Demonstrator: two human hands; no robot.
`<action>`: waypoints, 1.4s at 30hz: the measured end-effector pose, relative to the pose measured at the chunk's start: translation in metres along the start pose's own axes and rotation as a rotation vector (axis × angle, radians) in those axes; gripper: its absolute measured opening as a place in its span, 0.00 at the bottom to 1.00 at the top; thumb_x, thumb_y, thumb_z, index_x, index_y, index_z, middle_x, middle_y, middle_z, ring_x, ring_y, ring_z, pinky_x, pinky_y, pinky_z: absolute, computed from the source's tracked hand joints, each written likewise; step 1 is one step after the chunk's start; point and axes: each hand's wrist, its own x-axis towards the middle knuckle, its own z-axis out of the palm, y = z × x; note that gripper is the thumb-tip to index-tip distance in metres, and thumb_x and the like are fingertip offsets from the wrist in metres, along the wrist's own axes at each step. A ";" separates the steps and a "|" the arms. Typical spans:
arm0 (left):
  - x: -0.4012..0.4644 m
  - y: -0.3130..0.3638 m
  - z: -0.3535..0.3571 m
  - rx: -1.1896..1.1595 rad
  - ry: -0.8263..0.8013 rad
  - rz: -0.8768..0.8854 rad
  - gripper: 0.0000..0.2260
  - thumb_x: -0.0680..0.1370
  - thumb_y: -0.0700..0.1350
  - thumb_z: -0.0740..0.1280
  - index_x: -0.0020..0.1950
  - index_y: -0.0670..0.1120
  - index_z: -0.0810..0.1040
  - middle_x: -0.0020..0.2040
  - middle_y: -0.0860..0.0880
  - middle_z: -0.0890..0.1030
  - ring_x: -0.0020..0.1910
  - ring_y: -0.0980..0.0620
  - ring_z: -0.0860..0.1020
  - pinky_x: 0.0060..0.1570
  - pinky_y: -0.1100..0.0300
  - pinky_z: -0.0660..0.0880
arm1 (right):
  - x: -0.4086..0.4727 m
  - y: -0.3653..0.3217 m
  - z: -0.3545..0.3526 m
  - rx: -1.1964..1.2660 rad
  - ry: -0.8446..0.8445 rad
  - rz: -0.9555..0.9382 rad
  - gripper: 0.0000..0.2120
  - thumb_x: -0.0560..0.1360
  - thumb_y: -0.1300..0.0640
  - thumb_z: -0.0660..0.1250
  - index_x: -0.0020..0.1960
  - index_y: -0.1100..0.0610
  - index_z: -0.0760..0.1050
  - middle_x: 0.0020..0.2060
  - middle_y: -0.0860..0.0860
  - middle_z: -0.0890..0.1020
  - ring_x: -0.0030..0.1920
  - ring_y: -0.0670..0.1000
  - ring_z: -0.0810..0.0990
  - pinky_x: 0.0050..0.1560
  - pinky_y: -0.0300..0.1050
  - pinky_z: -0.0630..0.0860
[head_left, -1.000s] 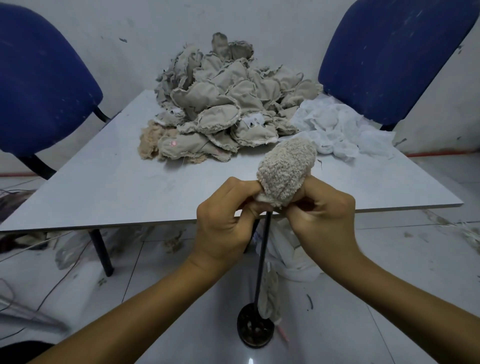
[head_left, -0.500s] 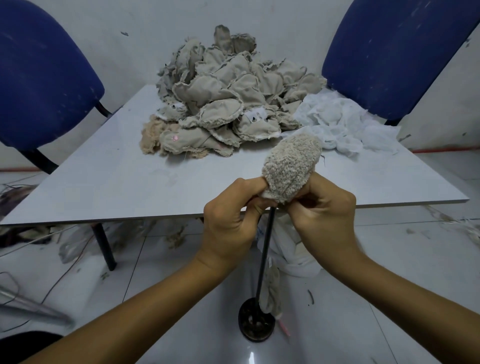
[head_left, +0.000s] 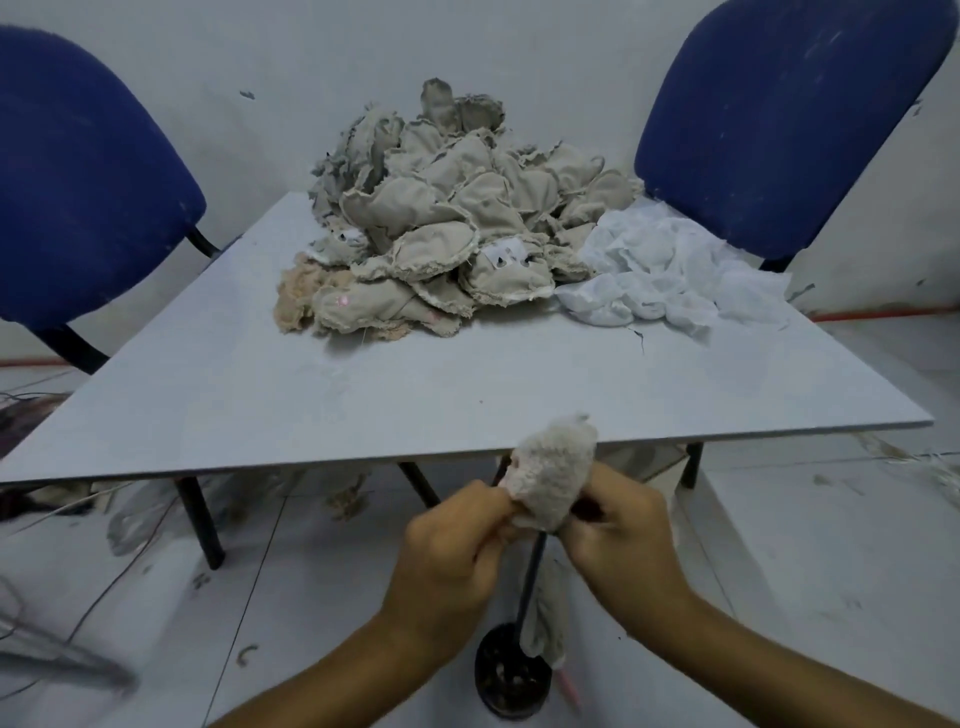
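Note:
A small fuzzy beige fabric piece (head_left: 553, 467) sits over the top of a thin black rod (head_left: 531, 582) that stands on a round black base (head_left: 511, 675) on the floor. My left hand (head_left: 447, 561) pinches its lower left edge and my right hand (head_left: 623, 535) grips its lower right edge, both just below the table's front edge. On the grey table (head_left: 363, 395) lies a big pile of beige fabric pieces (head_left: 452, 228), turned with raw seams out.
A heap of white cloth (head_left: 665, 270) lies at the table's back right. Blue chairs stand at the left (head_left: 83, 187) and right (head_left: 779, 114) against the wall. Cloth scraps and wires lie on the tiled floor under and beside the table.
The view has tilted up and back, so hands and fuzzy piece now sit lower in frame, below the table edge. Both hands keep their hold on the piece over the rod.

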 end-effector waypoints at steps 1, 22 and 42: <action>-0.002 -0.002 -0.003 0.019 -0.012 0.033 0.04 0.77 0.38 0.68 0.46 0.39 0.82 0.39 0.45 0.80 0.37 0.48 0.77 0.35 0.55 0.73 | -0.003 0.003 -0.003 0.005 -0.008 -0.032 0.07 0.67 0.74 0.74 0.40 0.64 0.81 0.33 0.52 0.82 0.33 0.49 0.79 0.31 0.45 0.75; 0.119 0.005 -0.083 -0.530 -0.345 -0.213 0.08 0.69 0.39 0.75 0.47 0.43 0.82 0.45 0.47 0.83 0.46 0.49 0.82 0.45 0.58 0.80 | 0.103 -0.021 -0.049 0.326 -0.375 0.070 0.15 0.68 0.56 0.79 0.49 0.59 0.79 0.43 0.53 0.82 0.45 0.50 0.82 0.45 0.48 0.82; 0.114 -0.018 -0.014 -0.538 -0.061 -0.736 0.04 0.66 0.41 0.68 0.31 0.48 0.79 0.34 0.44 0.81 0.33 0.44 0.81 0.36 0.55 0.80 | 0.103 0.003 0.006 0.107 -0.072 0.570 0.08 0.70 0.55 0.71 0.34 0.55 0.78 0.22 0.47 0.78 0.22 0.42 0.73 0.24 0.35 0.70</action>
